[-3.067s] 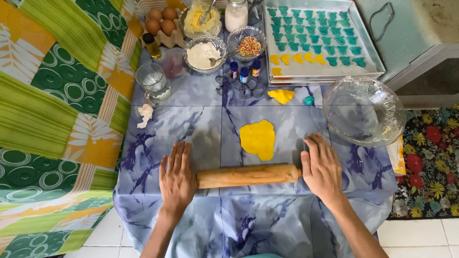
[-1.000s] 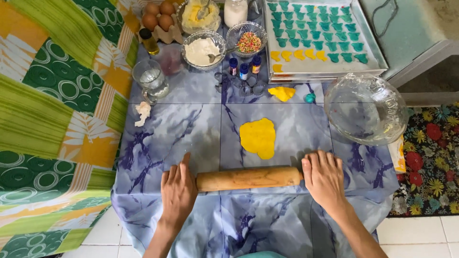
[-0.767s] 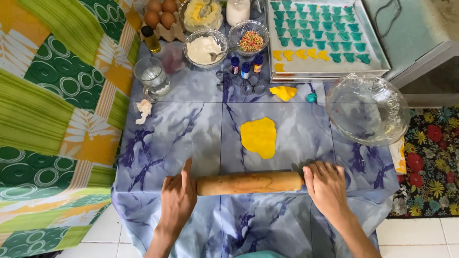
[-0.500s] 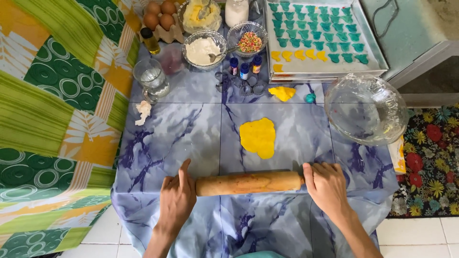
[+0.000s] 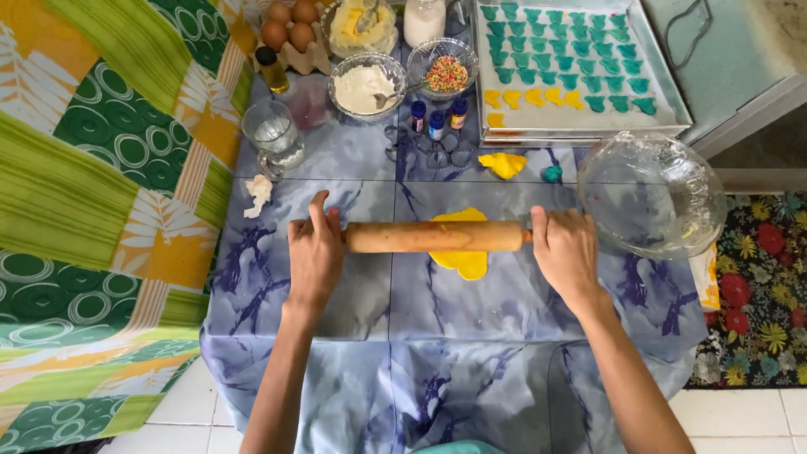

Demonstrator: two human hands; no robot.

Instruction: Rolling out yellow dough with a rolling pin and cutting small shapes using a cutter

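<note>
Across the yellow dough (image 5: 464,259), both hands press the rolling pin (image 5: 435,237).

Rolling pin (image 5: 435,237) now atop dough (image 5: 461,252)

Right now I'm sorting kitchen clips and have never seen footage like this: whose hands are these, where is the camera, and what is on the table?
The camera sits on a person's head and looks down, so both bare hands are their own. The left hand and right hand each press an end of a wooden rolling pin, which lies across a flat piece of yellow dough. The table has a blue marbled cover. Behind the dough stand a tray of small teal and yellow shapes, a clear glass bowl, a bowl of flour, sprinkles and eggs.
</note>
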